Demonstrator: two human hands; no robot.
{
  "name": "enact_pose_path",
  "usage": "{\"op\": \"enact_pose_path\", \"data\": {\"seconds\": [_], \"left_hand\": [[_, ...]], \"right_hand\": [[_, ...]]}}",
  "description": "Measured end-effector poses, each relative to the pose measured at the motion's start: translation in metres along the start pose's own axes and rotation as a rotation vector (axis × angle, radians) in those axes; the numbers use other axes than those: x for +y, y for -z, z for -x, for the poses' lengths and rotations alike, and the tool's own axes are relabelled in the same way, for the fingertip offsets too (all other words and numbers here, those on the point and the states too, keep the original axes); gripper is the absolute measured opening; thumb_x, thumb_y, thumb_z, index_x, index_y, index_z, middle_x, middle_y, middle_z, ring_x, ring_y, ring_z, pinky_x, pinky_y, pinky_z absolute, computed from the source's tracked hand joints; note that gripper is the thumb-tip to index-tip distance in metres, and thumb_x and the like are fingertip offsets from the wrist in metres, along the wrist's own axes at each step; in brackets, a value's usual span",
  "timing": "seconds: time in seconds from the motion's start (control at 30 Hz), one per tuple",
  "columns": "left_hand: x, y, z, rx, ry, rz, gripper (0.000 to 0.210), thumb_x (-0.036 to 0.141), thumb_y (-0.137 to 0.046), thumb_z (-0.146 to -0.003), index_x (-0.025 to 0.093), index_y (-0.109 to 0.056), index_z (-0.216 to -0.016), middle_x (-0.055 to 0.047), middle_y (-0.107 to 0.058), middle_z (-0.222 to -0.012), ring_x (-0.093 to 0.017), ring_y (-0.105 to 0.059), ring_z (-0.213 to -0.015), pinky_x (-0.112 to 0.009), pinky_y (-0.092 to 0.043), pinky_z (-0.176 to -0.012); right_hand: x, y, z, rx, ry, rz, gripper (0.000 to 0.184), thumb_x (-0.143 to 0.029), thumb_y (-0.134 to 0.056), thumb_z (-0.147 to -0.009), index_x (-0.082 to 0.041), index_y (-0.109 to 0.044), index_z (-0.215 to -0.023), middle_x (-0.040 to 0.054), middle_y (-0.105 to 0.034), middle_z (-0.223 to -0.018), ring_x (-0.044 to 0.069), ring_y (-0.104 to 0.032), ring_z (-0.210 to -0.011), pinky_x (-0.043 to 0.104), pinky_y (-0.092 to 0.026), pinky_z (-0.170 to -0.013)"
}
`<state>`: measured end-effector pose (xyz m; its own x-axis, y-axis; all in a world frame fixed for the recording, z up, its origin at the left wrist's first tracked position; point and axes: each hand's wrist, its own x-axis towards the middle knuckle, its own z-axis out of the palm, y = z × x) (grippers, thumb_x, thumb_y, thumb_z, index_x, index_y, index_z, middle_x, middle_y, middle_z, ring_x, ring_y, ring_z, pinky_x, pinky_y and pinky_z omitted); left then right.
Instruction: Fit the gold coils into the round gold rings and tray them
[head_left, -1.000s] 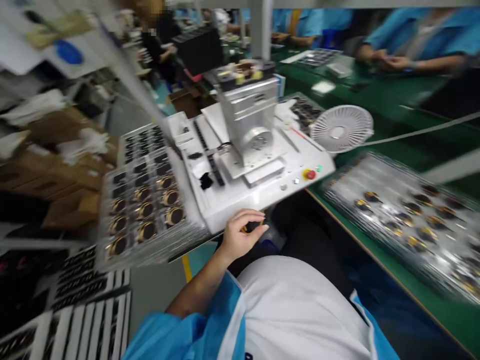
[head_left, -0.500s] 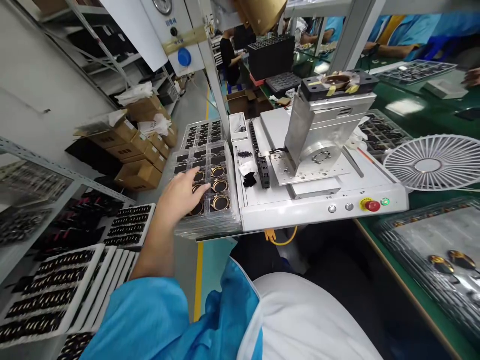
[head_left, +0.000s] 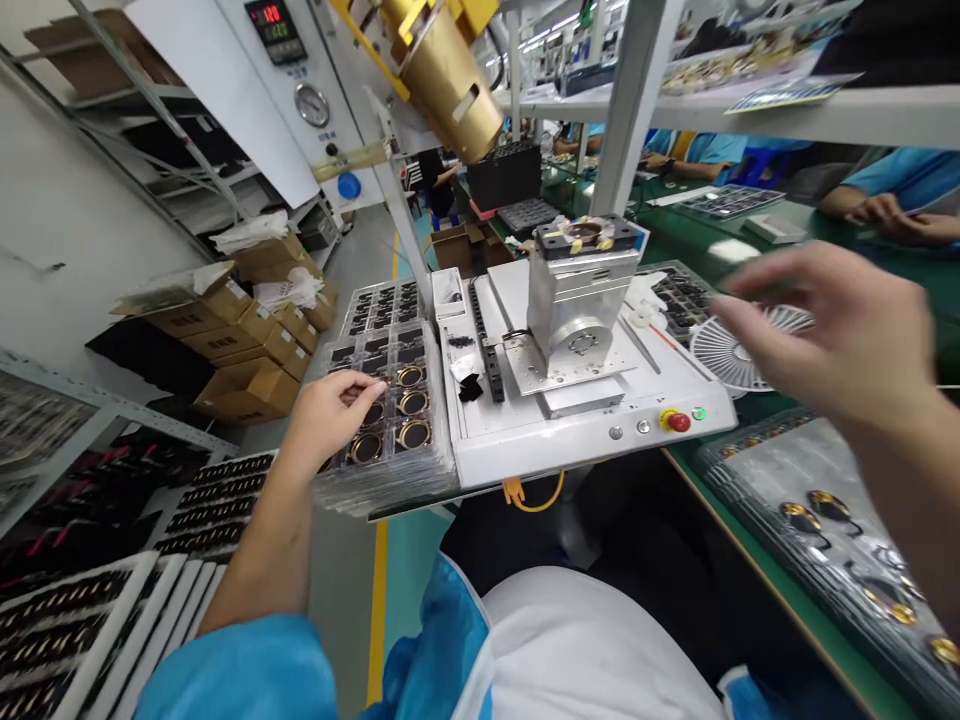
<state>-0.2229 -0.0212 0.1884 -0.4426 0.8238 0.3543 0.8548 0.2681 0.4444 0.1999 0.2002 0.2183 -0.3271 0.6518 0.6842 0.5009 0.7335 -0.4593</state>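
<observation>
My left hand [head_left: 330, 415] is over a stack of clear plastic trays [head_left: 386, 485], thumb and forefinger pinched together. Whatever lies between the fingertips is too small or hidden to make out. Round dark watch cases with gold rims [head_left: 413, 403] sit in the tray's nearer pockets, some partly covered by the hand. Black flat parts [head_left: 376, 345] fill the pockets farther back. In the air at the right, my right hand [head_left: 847, 330] is blurred, thumb apart from the fingers, with nothing visible between them. It hangs in front of a white round fan [head_left: 739, 350].
A white machine base [head_left: 540, 455] carries a metal block with a black fixture [head_left: 585, 237] on top. Above hangs a gold cylinder [head_left: 454, 85]. A red stop button [head_left: 679, 422] is at the front. Trays with gold-rimmed parts [head_left: 780, 470] lie right; co-workers sit across the green table.
My left hand has gone from spread fingers to a pinch over the tray. My right hand has come into view at the right. The head view has shifted, showing more of the machine's upper part.
</observation>
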Motion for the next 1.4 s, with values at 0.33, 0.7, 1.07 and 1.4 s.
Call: {"op": "enact_pose_path", "data": {"seconds": [0.33, 0.7, 1.07, 1.4], "left_hand": [[0.063, 0.02, -0.01, 0.036, -0.5, 0.063, 0.017, 0.035, -0.063, -0.096, 0.024, -0.074, -0.088, -0.004, -0.078, -0.096, -0.021, -0.073, -0.09, -0.035, -0.06, -0.086], [0.212, -0.053, -0.147, 0.011, -0.755, 0.145, 0.009, 0.017, -0.064, -0.089, 0.016, -0.071, -0.083, -0.008, -0.077, -0.1, -0.022, -0.07, -0.096, -0.039, -0.054, -0.091], [0.22, -0.074, -0.148, -0.225, -0.725, 0.127, 0.037, 0.039, -0.072, -0.088, 0.017, -0.068, -0.118, -0.01, -0.074, -0.122, -0.026, -0.068, -0.111, -0.038, -0.051, -0.099], [0.198, -0.049, -0.119, -0.302, -0.795, 0.133, 0.072, 0.057, -0.072, -0.089, 0.021, -0.052, -0.148, -0.015, -0.039, -0.168, -0.036, -0.029, -0.16, -0.058, -0.024, -0.129]], "right_hand": [[-0.001, -0.077, -0.163, -0.449, 0.232, -0.21, 0.023, -0.019, -0.091, -0.07, -0.017, -0.079, -0.089, -0.0023, -0.065, -0.078, 0.026, -0.071, -0.095, 0.055, -0.052, -0.102], [0.011, -0.061, -0.113, -0.021, 0.08, -0.407, 0.033, -0.032, -0.087, -0.077, -0.02, -0.066, -0.099, 0.0055, -0.073, -0.099, 0.021, -0.07, -0.088, 0.041, -0.062, -0.09], [0.066, -0.006, 0.062, -0.097, -0.477, -0.539, 0.052, -0.048, -0.087, -0.071, -0.023, -0.064, -0.111, 0.0073, -0.075, -0.098, 0.028, -0.074, -0.097, 0.045, -0.063, -0.088], [0.091, -0.055, 0.164, -0.561, -0.676, 0.018, 0.088, -0.03, -0.065, -0.085, -0.013, -0.03, -0.164, 0.0032, -0.073, -0.082, 0.027, -0.072, -0.082, 0.038, -0.054, -0.079]]}}
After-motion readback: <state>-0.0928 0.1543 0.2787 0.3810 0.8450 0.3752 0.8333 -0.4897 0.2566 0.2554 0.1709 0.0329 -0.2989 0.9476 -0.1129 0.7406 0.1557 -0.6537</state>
